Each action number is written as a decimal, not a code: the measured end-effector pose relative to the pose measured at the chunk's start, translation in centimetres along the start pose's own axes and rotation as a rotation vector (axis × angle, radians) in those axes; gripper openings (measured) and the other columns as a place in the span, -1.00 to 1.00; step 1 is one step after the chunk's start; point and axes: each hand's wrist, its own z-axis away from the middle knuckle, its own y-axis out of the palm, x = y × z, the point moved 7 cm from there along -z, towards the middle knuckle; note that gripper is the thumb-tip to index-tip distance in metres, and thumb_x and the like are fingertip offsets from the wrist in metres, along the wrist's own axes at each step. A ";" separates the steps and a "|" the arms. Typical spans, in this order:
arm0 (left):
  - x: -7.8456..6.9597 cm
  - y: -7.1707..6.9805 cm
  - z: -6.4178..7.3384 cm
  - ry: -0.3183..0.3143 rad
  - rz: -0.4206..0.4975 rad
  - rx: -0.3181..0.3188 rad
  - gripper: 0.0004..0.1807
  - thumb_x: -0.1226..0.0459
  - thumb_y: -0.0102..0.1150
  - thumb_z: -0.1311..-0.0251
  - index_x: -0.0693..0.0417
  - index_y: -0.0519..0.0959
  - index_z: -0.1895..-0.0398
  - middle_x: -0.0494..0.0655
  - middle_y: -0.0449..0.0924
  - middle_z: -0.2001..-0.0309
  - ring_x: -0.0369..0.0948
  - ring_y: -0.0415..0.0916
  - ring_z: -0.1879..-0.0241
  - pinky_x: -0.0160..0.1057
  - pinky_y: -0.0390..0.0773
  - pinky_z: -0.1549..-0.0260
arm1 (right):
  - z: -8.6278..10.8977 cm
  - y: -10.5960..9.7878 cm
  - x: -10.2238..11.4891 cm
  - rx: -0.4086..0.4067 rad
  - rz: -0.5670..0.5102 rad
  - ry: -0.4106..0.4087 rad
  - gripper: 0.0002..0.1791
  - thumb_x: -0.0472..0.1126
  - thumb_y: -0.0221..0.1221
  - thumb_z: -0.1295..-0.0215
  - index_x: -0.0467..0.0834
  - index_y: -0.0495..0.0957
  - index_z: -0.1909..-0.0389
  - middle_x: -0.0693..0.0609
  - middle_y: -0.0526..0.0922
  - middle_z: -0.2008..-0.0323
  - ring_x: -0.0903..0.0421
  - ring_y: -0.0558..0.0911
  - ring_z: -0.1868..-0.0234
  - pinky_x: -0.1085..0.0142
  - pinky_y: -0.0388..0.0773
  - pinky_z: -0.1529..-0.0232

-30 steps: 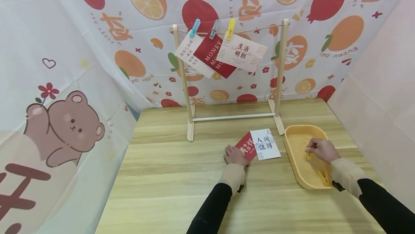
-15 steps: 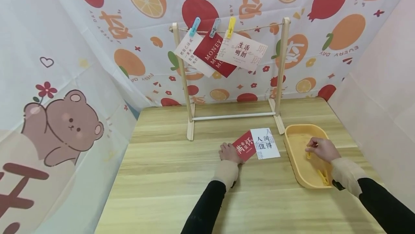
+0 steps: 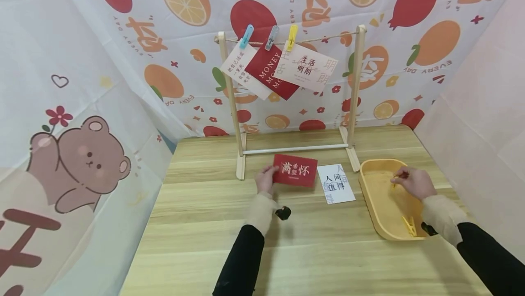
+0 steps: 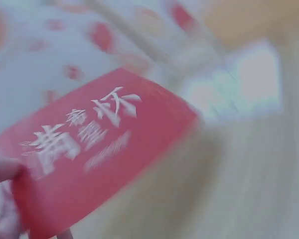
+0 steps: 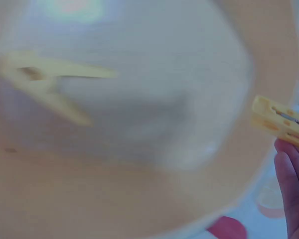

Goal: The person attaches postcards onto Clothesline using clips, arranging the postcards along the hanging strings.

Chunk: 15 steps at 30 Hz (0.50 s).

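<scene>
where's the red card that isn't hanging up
In the head view, the red card is pinched at its left end by the left hand, left of the loose white card and in front of the rack.

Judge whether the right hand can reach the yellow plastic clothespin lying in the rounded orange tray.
Probably yes: the right hand hovers over the tray; nothing covers the lying clothespin, though the fingers pinch another yellow clothespin.
</scene>
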 end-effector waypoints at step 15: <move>-13.2 8.2 2.1 0.228 0.371 0.194 -0.61 0.53 0.18 -0.05 0.31 0.45 0.00 0.06 0.56 0.14 -0.13 0.51 0.13 -0.25 0.48 0.09 | -12.1 -14.9 12.4 -0.395 -0.331 0.124 -0.69 -0.10 0.36 -0.01 -0.26 0.63 0.32 0.32 0.56 0.57 0.46 0.50 0.51 0.57 0.36 0.42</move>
